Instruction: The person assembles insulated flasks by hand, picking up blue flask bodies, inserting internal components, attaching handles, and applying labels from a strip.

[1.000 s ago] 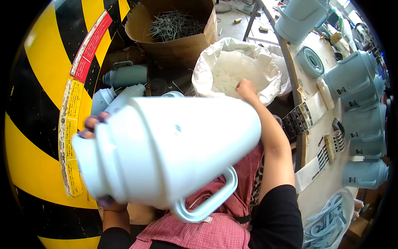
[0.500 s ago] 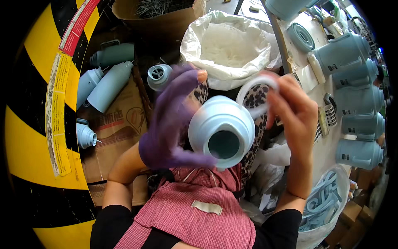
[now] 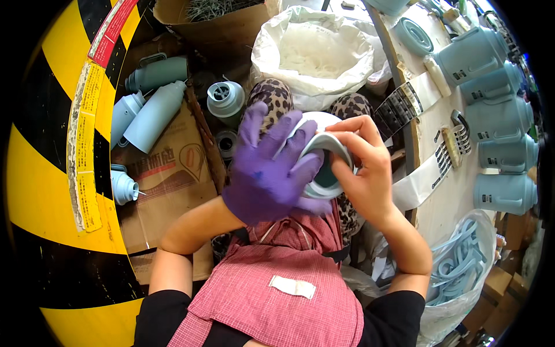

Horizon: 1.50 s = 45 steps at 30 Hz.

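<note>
My gloved left grip is wrapped around the pale-blue jug, which sits between both grips. My right grip pinches the pale ring at its mouth, ahead of a white sack.

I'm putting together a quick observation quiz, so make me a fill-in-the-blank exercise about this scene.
1. The glove on the left hand is coloured ____.
2. The bare hand at the mouth of the light-blue vessel is the person's ____ one.
3. The striped panel pairs black with ____.

Missing words: purple; right; yellow.
</note>
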Each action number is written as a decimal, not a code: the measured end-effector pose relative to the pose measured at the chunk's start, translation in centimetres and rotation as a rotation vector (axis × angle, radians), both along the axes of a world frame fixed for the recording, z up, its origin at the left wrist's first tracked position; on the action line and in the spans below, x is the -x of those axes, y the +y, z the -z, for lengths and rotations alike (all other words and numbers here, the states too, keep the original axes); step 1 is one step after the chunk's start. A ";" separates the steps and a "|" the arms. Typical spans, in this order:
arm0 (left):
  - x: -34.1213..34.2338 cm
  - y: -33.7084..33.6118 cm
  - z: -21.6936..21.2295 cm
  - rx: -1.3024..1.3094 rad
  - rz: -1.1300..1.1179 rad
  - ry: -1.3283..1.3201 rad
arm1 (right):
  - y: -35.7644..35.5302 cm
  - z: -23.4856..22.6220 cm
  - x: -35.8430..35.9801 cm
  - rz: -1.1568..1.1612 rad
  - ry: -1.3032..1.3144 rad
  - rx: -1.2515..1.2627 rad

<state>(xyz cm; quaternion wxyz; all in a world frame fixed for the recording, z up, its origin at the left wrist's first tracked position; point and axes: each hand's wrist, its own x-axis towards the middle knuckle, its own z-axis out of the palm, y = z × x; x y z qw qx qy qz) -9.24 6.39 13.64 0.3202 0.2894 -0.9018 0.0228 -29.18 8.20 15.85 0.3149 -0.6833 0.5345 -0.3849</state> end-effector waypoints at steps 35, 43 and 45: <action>1.1 0.9 4.0 -0.434 0.164 0.413 | -0.5 0.8 5.0 -0.587 -0.041 -0.021; -3.9 -8.3 0.2 -0.720 -0.017 0.969 | -5.6 10.4 19.9 0.816 0.589 0.339; -4.5 -13.2 -0.4 -0.925 0.019 0.968 | -7.3 14.4 22.4 0.898 0.779 0.321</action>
